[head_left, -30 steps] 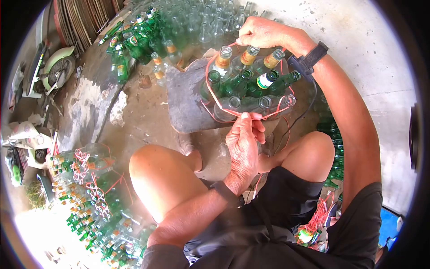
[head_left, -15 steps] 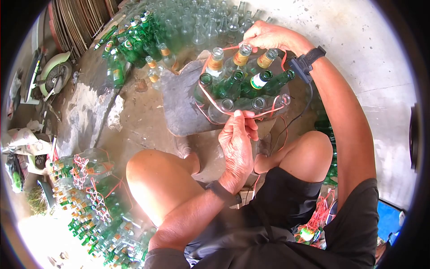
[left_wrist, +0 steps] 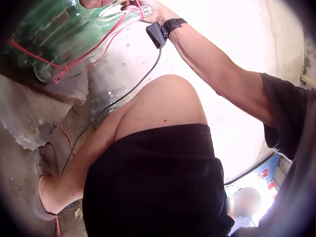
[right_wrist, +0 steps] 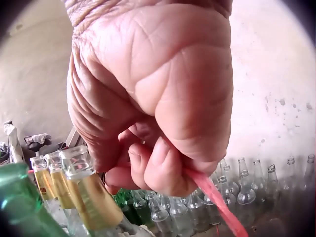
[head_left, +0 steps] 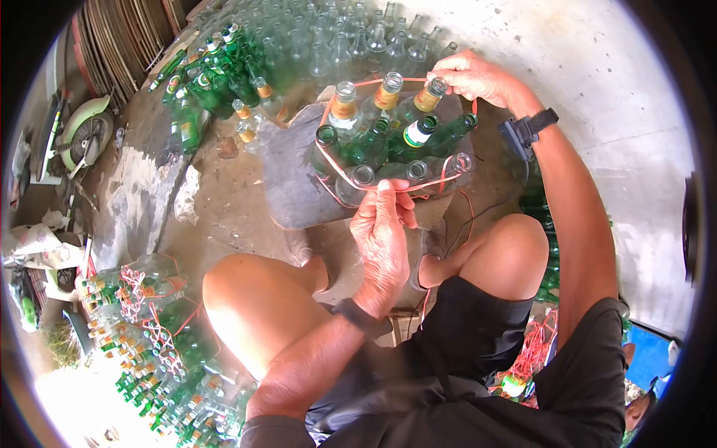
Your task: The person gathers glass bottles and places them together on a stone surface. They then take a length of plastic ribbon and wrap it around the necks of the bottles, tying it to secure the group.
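Note:
Green and clear bottles stand upright in rows on a dark board (head_left: 287,190); one green bottle (head_left: 420,130) has a white neck label. A pink-red strap (head_left: 328,159) runs round their necks and crosses the front row. At the front edge my left hand (head_left: 381,239) pinches the strap between thumb and finger. My right hand (head_left: 478,81) is at the back right corner, beside an orange-labelled neck (head_left: 429,98). In the right wrist view the curled fingers of my right hand (right_wrist: 153,98) grip the strap (right_wrist: 217,200).
Many clear bottles (head_left: 340,52) stand behind the board, with green bottles (head_left: 187,123) lying and leaning at back left. Strapped bottle bundles (head_left: 142,336) fill the lower left. A black cable (left_wrist: 116,101) hangs from the right wrist camera. Tangled red strap (head_left: 534,347) lies at right.
My right hand has moved right and slightly down along the back of the strap loop. My left hand keeps its pinch at the front. The whole bottle group has shifted left in view.

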`<action>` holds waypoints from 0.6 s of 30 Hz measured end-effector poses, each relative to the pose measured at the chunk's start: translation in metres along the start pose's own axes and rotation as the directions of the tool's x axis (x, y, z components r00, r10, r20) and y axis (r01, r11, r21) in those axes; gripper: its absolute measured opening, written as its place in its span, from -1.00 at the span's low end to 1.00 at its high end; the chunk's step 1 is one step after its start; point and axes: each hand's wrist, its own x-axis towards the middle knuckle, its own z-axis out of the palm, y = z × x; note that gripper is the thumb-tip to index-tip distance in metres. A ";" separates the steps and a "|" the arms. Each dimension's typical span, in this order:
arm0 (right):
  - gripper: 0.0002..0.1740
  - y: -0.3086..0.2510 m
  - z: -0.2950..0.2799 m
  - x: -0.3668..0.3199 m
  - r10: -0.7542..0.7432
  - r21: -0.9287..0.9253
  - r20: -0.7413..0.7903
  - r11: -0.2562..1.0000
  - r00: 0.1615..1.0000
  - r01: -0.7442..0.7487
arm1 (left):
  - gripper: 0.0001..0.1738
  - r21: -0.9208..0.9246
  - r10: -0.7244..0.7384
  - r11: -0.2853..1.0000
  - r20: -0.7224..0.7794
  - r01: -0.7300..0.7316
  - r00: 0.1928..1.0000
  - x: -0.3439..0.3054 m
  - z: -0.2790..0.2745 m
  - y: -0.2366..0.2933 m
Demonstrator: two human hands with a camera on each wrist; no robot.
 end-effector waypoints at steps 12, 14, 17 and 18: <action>-0.61 0.031 0.017 -0.038 -0.087 0.052 -0.109 0.994 0.990 0.094 | -0.77 0.076 0.113 0.990 0.061 -0.118 0.992 0.000 -0.003 -0.005; -0.60 0.027 0.021 -0.047 -0.128 0.068 -0.121 0.988 0.984 0.137 | -0.79 0.077 0.131 0.988 0.079 -0.137 0.988 -0.003 -0.002 -0.005; -0.55 0.026 0.024 -0.054 -0.113 0.121 -0.107 0.985 0.988 0.126 | -0.80 0.081 0.175 0.980 0.099 -0.183 0.980 -0.003 -0.001 -0.009; -0.55 0.029 0.022 -0.055 -0.113 0.120 -0.110 0.985 0.988 0.126 | -0.80 0.085 0.199 0.975 0.099 -0.207 0.975 -0.002 -0.001 -0.010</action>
